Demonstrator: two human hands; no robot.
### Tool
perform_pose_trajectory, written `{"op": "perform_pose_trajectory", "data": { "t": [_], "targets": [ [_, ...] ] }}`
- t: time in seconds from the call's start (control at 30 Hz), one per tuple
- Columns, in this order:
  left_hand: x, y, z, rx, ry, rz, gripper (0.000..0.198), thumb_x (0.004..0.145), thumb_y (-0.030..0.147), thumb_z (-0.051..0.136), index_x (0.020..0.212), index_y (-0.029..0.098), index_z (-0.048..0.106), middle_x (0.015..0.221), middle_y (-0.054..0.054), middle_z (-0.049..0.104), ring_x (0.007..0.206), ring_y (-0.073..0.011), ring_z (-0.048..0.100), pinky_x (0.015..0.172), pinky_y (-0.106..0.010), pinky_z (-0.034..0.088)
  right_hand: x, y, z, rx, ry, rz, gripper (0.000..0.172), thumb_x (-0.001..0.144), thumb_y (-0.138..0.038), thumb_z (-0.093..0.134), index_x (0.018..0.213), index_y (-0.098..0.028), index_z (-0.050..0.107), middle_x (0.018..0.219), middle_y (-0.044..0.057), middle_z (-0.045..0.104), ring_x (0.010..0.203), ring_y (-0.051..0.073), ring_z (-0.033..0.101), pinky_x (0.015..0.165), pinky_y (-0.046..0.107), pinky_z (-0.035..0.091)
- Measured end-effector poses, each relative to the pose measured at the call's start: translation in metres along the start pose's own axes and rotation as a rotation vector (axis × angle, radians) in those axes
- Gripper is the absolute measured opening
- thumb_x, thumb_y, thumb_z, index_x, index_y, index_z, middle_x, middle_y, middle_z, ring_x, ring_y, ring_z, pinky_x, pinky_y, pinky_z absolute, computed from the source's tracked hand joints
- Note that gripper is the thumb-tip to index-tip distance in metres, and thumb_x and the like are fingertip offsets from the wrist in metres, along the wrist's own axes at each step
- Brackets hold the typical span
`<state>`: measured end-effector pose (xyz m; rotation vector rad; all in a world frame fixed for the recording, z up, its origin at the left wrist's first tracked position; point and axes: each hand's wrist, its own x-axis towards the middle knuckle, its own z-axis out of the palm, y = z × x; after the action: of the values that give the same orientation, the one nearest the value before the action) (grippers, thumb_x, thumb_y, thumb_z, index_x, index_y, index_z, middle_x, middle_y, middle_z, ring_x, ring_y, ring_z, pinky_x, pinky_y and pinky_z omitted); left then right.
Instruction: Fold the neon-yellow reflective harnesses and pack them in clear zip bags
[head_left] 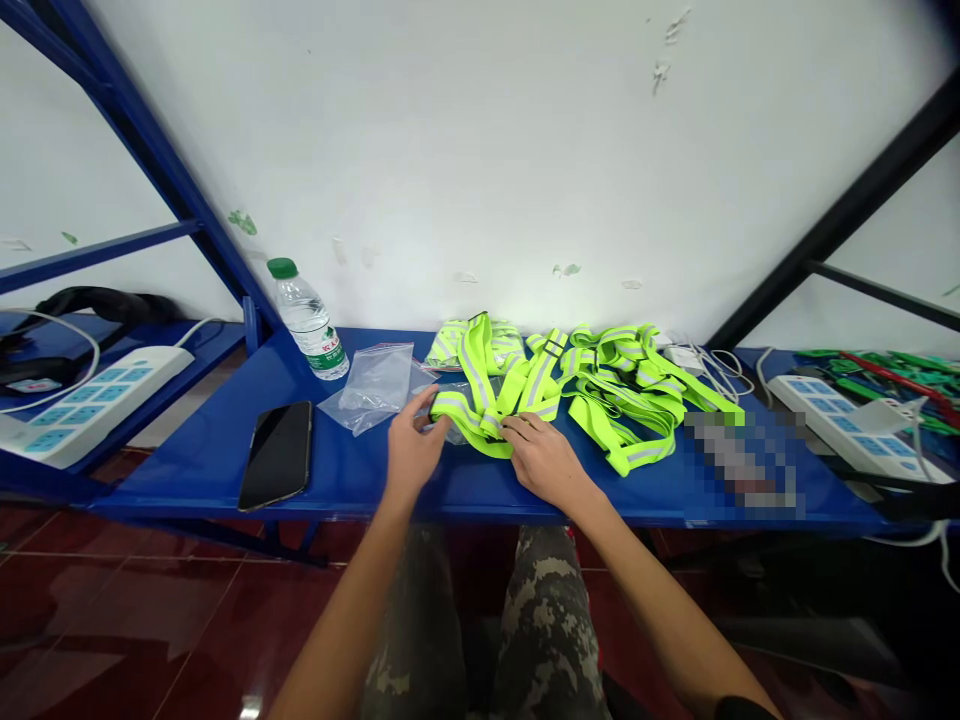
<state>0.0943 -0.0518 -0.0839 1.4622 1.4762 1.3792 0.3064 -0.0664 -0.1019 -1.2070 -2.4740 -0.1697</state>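
My left hand grips the left bend of a neon-yellow reflective strap with a silver stripe, thumb and fingers round its edge. On the right, my right hand has its fingers curled on the lower part of the same strap. The strap lies in loose loops, with a dark buckle on the portion behind my right hand. Part of a clear plastic bag shows under it. More loose reflective straps are heaped right of my hands. Behind the strap sits a clear packet of folded yellow straps.
Clear zip bags lie left of my hands, near a water bottle and a black phone. The blue table meets a white wall. Power strips flank it on both sides. A blurred-out patch covers the right end.
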Motion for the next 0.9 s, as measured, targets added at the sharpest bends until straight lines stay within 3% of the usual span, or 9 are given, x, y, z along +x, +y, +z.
{"op": "perform_pose_trajectory", "data": {
  "t": [0.1, 0.2, 0.3, 0.37, 0.43, 0.57, 0.7, 0.8, 0.9],
  "targets": [
    [-0.010, 0.003, 0.040, -0.134, -0.021, 0.045, 0.063, 0.081, 0.030, 0.065, 0.140, 0.018, 0.047, 0.127, -0.013, 0.061, 0.096, -0.0177, 0.068, 0.082, -0.030, 0.056, -0.003, -0.003, 0.001, 0.008, -0.020, 0.020, 0.033, 0.085, -0.008, 0.049, 0.114, -0.013, 0.063, 0.117, 0.015, 0.064, 0.111, 0.029, 0.055, 0.093, 0.043, 0.050],
    [-0.013, 0.005, 0.065, 0.008, -0.116, 0.191, 0.041, 0.085, 0.034, 0.065, 0.121, 0.016, 0.062, 0.108, -0.011, 0.068, 0.098, -0.0198, 0.066, 0.090, -0.035, 0.053, -0.010, -0.003, -0.001, 0.083, -0.046, 0.085, 0.031, 0.086, -0.009, 0.047, 0.111, -0.011, 0.065, 0.105, 0.015, 0.067, 0.099, 0.029, 0.062, 0.089, 0.045, 0.052],
    [-0.009, 0.003, 0.071, 0.231, -0.230, 0.366, 0.021, 0.092, 0.029, 0.055, 0.094, 0.016, 0.070, 0.099, -0.010, 0.067, 0.096, -0.0203, 0.063, 0.092, -0.036, 0.050, -0.018, 0.009, -0.011, 0.394, -0.010, 0.121, 0.032, 0.087, -0.012, 0.049, 0.115, -0.015, 0.065, 0.114, 0.013, 0.068, 0.108, 0.026, 0.063, 0.097, 0.043, 0.050],
    [-0.005, -0.001, 0.071, 0.331, -0.295, 0.417, 0.023, 0.094, 0.026, 0.049, 0.094, 0.016, 0.070, 0.098, -0.010, 0.065, 0.095, -0.0202, 0.062, 0.090, -0.036, 0.050, -0.020, 0.025, -0.022, 0.681, -0.036, 0.161, 0.029, 0.089, -0.020, 0.054, 0.115, -0.018, 0.066, 0.112, 0.009, 0.071, 0.108, 0.022, 0.065, 0.097, 0.038, 0.051],
    [-0.003, -0.003, 0.070, 0.419, -0.352, 0.443, 0.026, 0.096, 0.027, 0.046, 0.100, 0.016, 0.069, 0.101, -0.010, 0.065, 0.097, -0.0209, 0.061, 0.092, -0.037, 0.048, -0.014, 0.046, -0.030, 0.862, -0.060, 0.315, 0.028, 0.091, -0.030, 0.055, 0.113, -0.018, 0.066, 0.096, 0.007, 0.074, 0.092, 0.021, 0.070, 0.084, 0.035, 0.056],
    [-0.005, 0.002, 0.072, 0.706, -0.482, 0.539, 0.033, 0.097, 0.019, 0.041, 0.122, 0.019, 0.062, 0.112, -0.010, 0.066, 0.105, -0.0239, 0.057, 0.092, -0.039, 0.045, 0.026, 0.090, -0.029, 0.682, 0.142, 0.785, 0.032, 0.091, -0.035, 0.056, 0.115, -0.014, 0.060, 0.086, 0.009, 0.072, 0.062, 0.018, 0.068, 0.059, 0.028, 0.052],
    [-0.013, 0.019, 0.082, 0.974, -0.474, 0.561, 0.048, 0.092, 0.011, 0.041, 0.137, 0.023, 0.052, 0.118, -0.010, 0.065, 0.109, -0.0286, 0.055, 0.091, -0.045, 0.041, 0.079, 0.120, -0.012, 0.604, 0.015, 0.999, 0.034, 0.085, -0.027, 0.066, 0.114, -0.010, 0.057, 0.069, 0.007, 0.067, 0.042, 0.016, 0.057, 0.052, 0.028, 0.046],
    [-0.020, 0.025, 0.093, 1.000, -0.428, 0.577, 0.043, 0.094, 0.013, 0.038, 0.134, 0.017, 0.054, 0.119, -0.014, 0.063, 0.112, -0.0297, 0.054, 0.094, -0.048, 0.040, 0.104, 0.135, -0.001, 0.682, -0.026, 1.168, 0.027, 0.079, -0.020, 0.071, 0.101, -0.010, 0.058, 0.050, 0.000, 0.055, 0.036, 0.015, 0.050, 0.043, 0.027, 0.038],
    [-0.024, 0.019, 0.100, 0.955, -0.470, 0.638, 0.043, 0.094, 0.011, 0.036, 0.134, 0.015, 0.053, 0.124, -0.014, 0.061, 0.114, -0.0274, 0.053, 0.098, -0.045, 0.040, 0.115, 0.148, 0.006, 0.819, -0.007, 1.207, 0.021, 0.076, -0.015, 0.073, 0.088, -0.012, 0.056, 0.045, -0.005, 0.048, 0.032, 0.010, 0.040, 0.037, 0.024, 0.030]
  ]
}}
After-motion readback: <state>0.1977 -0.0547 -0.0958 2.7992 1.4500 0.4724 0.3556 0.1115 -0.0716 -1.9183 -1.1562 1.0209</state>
